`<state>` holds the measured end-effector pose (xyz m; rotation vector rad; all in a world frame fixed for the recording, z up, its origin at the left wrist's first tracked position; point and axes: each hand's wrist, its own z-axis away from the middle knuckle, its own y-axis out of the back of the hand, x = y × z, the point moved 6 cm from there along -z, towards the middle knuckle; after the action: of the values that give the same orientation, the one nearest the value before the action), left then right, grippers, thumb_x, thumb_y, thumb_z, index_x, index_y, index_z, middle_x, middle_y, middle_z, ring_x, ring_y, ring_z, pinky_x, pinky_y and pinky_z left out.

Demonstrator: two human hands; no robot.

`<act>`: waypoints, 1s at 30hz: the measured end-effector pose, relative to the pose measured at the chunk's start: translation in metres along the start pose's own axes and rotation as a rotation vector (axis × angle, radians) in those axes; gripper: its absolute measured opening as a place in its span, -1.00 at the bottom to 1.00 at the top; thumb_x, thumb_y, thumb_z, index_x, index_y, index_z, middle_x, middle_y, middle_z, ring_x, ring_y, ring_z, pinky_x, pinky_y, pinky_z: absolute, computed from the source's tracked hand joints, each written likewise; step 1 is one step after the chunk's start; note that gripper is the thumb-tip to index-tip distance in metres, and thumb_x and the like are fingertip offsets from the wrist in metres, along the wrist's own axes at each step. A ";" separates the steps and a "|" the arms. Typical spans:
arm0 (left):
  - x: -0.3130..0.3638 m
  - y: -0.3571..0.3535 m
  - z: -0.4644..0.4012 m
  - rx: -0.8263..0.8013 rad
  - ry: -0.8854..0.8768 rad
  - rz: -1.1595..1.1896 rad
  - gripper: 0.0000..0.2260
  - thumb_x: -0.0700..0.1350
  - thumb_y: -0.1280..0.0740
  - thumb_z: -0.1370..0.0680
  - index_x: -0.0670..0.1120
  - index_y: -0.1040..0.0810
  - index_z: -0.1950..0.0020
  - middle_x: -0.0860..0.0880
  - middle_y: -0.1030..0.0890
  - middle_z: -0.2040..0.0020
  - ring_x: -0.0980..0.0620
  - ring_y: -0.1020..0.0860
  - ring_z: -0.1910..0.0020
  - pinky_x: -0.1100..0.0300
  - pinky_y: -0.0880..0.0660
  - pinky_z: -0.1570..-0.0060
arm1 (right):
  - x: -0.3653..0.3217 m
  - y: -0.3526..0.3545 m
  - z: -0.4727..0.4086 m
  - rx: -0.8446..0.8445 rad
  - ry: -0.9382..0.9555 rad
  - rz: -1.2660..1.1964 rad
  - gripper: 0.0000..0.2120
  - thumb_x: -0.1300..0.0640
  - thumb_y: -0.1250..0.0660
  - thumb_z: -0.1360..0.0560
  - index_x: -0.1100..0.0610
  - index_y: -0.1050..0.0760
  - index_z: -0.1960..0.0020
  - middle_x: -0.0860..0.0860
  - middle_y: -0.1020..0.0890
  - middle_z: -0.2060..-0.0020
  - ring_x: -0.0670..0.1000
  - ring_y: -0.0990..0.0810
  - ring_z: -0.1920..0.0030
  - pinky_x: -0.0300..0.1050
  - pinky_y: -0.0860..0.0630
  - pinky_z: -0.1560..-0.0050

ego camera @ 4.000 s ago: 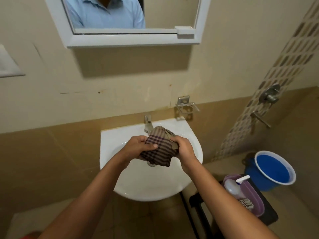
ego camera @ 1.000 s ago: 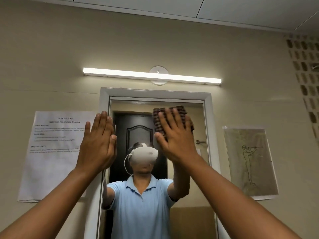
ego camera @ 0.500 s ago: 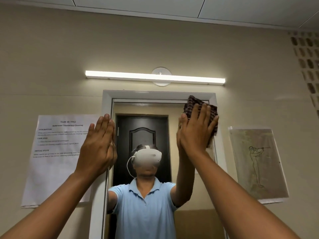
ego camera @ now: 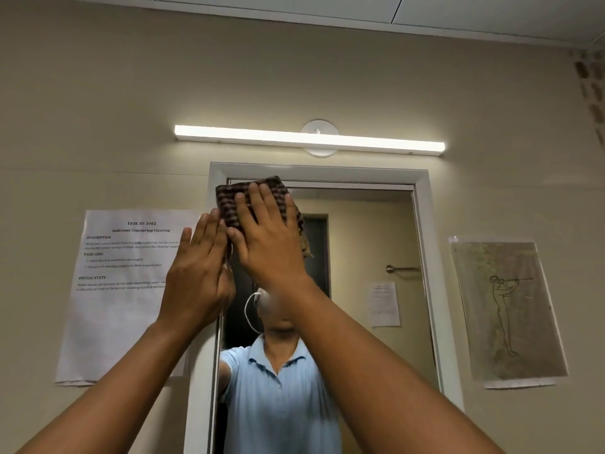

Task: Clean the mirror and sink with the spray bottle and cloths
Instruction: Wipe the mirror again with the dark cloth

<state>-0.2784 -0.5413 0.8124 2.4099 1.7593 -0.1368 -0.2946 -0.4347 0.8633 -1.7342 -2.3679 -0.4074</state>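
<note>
Head view: the checked cloth (ego camera: pixel 258 204) is pressed flat by the open right hand (ego camera: pixel 268 240) at the mirror (ego camera: pixel 366 231)'s top-left corner. The left hand (ego camera: pixel 199 276) is laid open beside it. Streaks could be left if pressure is uneven.

Brown-and-dark check on the cloth (ego camera: pixel 258 199), woven in small squares with a paler tan edge at its lower right. White on the mirror frame (ego camera: pixel 422 224), on the lit tube light (ego camera: pixel 309 140) and on the printed sheet (ego camera: pixel 124 290) with its black lettering; beige over the wall (ego camera: pixel 131 93), with a column of brown patterned tiles (ego camera: pixel 591 90) at the far right. Light blue with fine ribbing on the reflected polo shirt (ego camera: pixel 281 398), near-black on the reflected door (ego camera: pixel 314 250), and a dull olive-tan on the poster (ego camera: pixel 507 309) with a dark line-drawn figure.
</note>
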 end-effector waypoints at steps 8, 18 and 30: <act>-0.003 -0.003 0.001 -0.019 -0.005 -0.039 -0.39 -0.11 -0.05 -0.50 -0.18 -0.11 -0.57 -0.14 -0.09 -0.59 -0.07 -0.04 -0.58 -0.03 -0.01 -0.55 | 0.102 0.025 0.028 0.023 -0.212 0.043 -0.43 -0.19 0.06 -0.65 -0.01 -0.05 -0.60 0.04 -0.07 -0.60 0.05 0.05 -0.60 0.21 0.15 -0.55; -0.003 -0.004 0.000 -0.032 -0.003 -0.008 -0.39 -0.13 -0.05 -0.50 -0.18 -0.10 -0.57 -0.14 -0.09 -0.59 -0.07 -0.04 -0.58 -0.07 -0.07 -0.54 | 0.178 0.045 0.070 0.148 -0.653 0.055 -0.42 -0.18 0.03 -0.66 0.05 -0.10 -0.60 0.09 -0.12 -0.59 0.12 0.01 -0.60 0.24 0.12 -0.55; -0.012 -0.005 0.009 -0.046 0.004 -0.015 -0.43 -0.09 0.00 -0.60 -0.18 0.03 -0.59 -0.14 0.04 -0.61 -0.04 0.08 -0.59 -0.08 0.02 -0.55 | 0.010 0.007 -0.009 -0.049 -0.108 -0.059 -0.45 -0.11 0.02 -0.67 -0.02 0.02 -0.61 0.04 0.03 -0.61 0.05 0.16 -0.60 0.20 0.29 -0.53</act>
<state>-0.2870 -0.5527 0.8053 2.3673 1.7624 -0.0915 -0.2911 -0.4269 0.8755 -1.7527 -2.5101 -0.3923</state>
